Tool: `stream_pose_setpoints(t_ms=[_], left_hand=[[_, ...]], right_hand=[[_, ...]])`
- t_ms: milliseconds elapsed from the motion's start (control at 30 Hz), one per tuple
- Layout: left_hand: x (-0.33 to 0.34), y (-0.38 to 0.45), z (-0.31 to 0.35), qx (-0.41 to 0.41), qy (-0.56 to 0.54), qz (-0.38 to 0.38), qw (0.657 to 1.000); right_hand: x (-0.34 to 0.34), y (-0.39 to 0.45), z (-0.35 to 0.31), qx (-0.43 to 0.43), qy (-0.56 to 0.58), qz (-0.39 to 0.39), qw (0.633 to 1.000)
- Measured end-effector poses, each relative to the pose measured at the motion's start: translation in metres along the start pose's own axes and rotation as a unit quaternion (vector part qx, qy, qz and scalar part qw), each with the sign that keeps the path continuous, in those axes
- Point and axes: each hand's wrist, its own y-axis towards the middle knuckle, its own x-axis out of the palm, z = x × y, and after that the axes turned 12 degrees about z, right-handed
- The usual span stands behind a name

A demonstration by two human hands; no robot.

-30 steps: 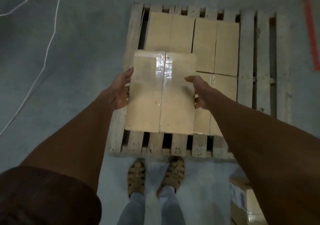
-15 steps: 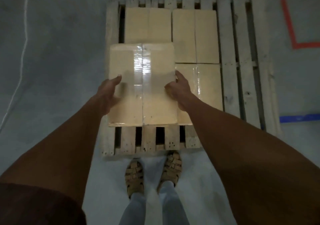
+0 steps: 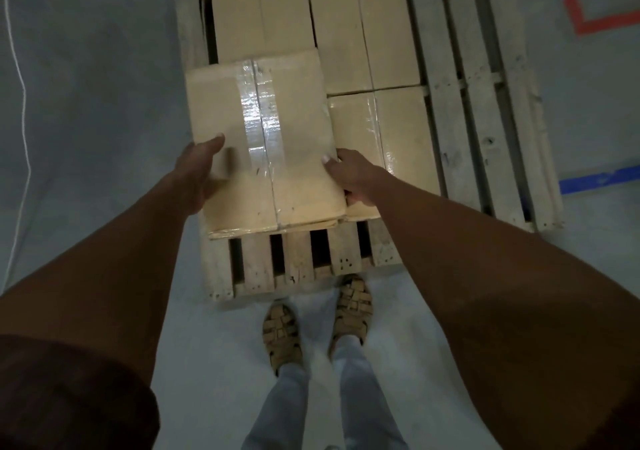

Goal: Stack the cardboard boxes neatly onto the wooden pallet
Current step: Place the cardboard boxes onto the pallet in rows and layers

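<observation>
A taped cardboard box [image 3: 263, 144] is gripped between both hands over the near left part of the wooden pallet [image 3: 460, 127]. My left hand [image 3: 195, 175] presses its left side with the thumb on top. My right hand [image 3: 353, 175] holds its right side, down in the gap beside a neighbouring box [image 3: 398, 137]. Two more boxes lie on the pallet behind, one at the far left [image 3: 259, 19] and one at the far right [image 3: 363, 30]. Whether the held box rests on the slats cannot be made out.
The pallet's right slats are bare. My sandalled feet [image 3: 311, 325] stand on the grey floor at the pallet's near edge. Red tape [image 3: 585, 26] and blue tape [image 3: 599, 182] mark the floor to the right. A thin white cord [image 3: 20, 103] runs along the left.
The held box has come lower and nearer to the pallet's near left corner, beside the near right box. The camera has moved closer and a little left.
</observation>
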Motion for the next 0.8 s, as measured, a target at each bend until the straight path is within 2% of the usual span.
stream_pose_setpoints(t_ms=[267, 367, 467, 633, 800], left_hand=[[-0.013, -0.026, -0.023, 0.033, 0.064, -0.010, 0.997], [-0.031, -0.044, -0.041, -0.034, 0.089, -0.034, 0.995], [-0.037, -0.053, -0.057, -0.072, 0.035, -0.072, 0.994], [-0.028, -0.062, -0.074, -0.040, -0.044, -0.027, 0.998], [-0.022, -0.070, -0.079, -0.004, -0.008, 0.009, 1.000]], right_hand=[[0.013, -0.015, 0.001, 0.011, -0.024, 0.064, 0.998], [0.022, -0.030, 0.009, 0.070, 0.031, 0.084, 0.994], [0.024, -0.035, 0.017, 0.103, 0.071, 0.101, 0.987], [0.033, -0.038, 0.022, 0.076, 0.084, 0.128, 0.985], [0.039, -0.049, 0.024, 0.054, 0.075, 0.145, 0.985]])
